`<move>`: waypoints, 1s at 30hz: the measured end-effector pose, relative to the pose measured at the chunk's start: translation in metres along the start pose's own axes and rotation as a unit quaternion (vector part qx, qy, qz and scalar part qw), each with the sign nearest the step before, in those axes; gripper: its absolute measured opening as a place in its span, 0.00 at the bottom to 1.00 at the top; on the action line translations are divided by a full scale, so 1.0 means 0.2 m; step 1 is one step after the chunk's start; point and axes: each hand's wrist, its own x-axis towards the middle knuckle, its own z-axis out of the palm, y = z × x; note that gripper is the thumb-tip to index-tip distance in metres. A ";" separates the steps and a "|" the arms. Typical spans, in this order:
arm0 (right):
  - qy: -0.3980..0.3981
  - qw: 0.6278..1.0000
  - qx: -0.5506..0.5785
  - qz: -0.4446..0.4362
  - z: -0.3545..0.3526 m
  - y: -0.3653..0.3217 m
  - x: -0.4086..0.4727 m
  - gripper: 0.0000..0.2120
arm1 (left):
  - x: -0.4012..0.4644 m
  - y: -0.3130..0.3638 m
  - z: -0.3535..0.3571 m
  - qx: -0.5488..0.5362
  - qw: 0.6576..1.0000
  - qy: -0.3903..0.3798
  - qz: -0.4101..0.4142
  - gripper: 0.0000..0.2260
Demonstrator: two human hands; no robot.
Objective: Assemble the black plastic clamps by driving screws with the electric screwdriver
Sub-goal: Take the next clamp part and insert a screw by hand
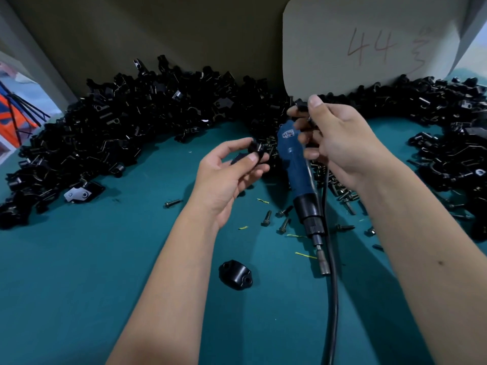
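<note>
My left hand (229, 175) pinches a small black clamp piece (257, 151) between thumb and fingers above the teal table. My right hand (334, 143) grips the blue electric screwdriver (297, 167) with its bit (322, 262) pointing down toward me. The same hand's thumb and forefinger pinch a small black part (301, 105). The screwdriver's black cord (333, 299) runs down past my right forearm. One black clamp half (235, 274) with two screw holes lies on the table near me. Several loose dark screws (283, 219) lie around the screwdriver.
A long heap of black clamp parts (137, 122) curves along the back of the teal table (79, 272) and down the right side (453, 159). A card marked 44 (369, 46) leans on the back wall. One screw (172, 203) lies apart at left.
</note>
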 end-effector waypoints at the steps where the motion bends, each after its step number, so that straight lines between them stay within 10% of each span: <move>1: -0.002 1.000 -0.007 -0.004 -0.01 0.00 0.00 0.18 | 0.00 -0.01 0.00 0.004 1.000 0.007 -0.001 0.11; 18: -0.096 0.994 0.039 0.014 -0.02 -0.01 -0.03 0.11 | -0.01 0.00 0.01 -0.035 0.997 -0.068 -0.011 0.19; 24: -0.139 0.984 0.102 0.034 -0.03 -0.02 -0.03 0.19 | -0.01 0.00 0.05 0.003 1.000 -0.021 0.011 0.08; 30: -0.186 0.977 0.099 0.034 -0.04 -0.03 -0.04 0.22 | -0.01 0.01 0.06 0.008 0.999 0.038 0.011 0.18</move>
